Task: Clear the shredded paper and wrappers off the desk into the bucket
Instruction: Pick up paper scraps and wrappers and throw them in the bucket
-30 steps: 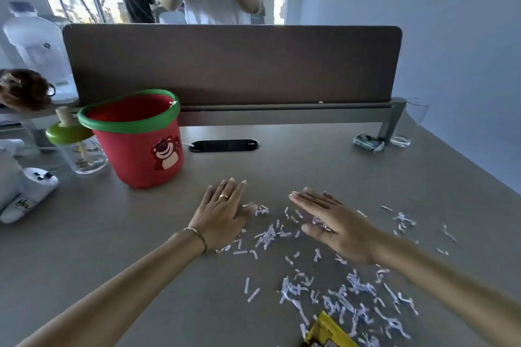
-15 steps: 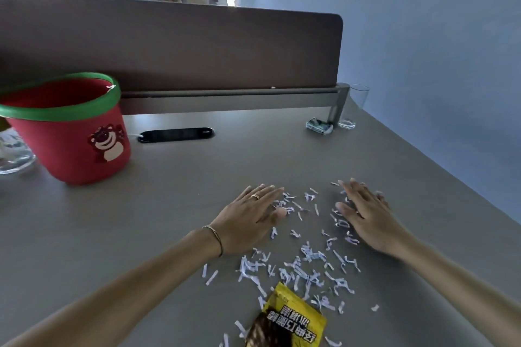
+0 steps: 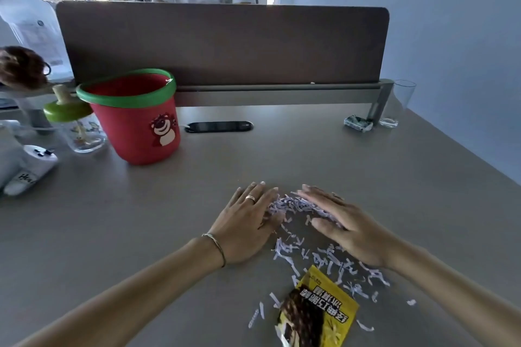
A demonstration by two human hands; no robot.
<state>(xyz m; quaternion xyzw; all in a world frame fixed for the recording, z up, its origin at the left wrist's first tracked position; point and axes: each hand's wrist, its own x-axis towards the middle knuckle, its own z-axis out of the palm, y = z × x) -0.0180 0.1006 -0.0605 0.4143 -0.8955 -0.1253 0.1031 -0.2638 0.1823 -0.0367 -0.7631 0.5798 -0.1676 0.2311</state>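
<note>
Both hands have drawn closer together since half a second ago, so the shreds that lay scattered between them are now bunched into a small heap. From the head camera, the left hand (image 3: 244,224) lies flat and open on the desk (image 3: 352,166), fingers together, a ring on one finger and a thin bracelet at the wrist; it grips nothing, only presses against the shredded paper (image 3: 293,205). The right hand (image 3: 342,227) is likewise open and flat, its edge against the heap from the other side. More loose strips trail toward the near edge, where a yellow wrapper (image 3: 318,311) lies among them. The red bucket (image 3: 135,118) with its green rim stands upright, well apart at the far left, beside a glass jar (image 3: 80,132).
</note>
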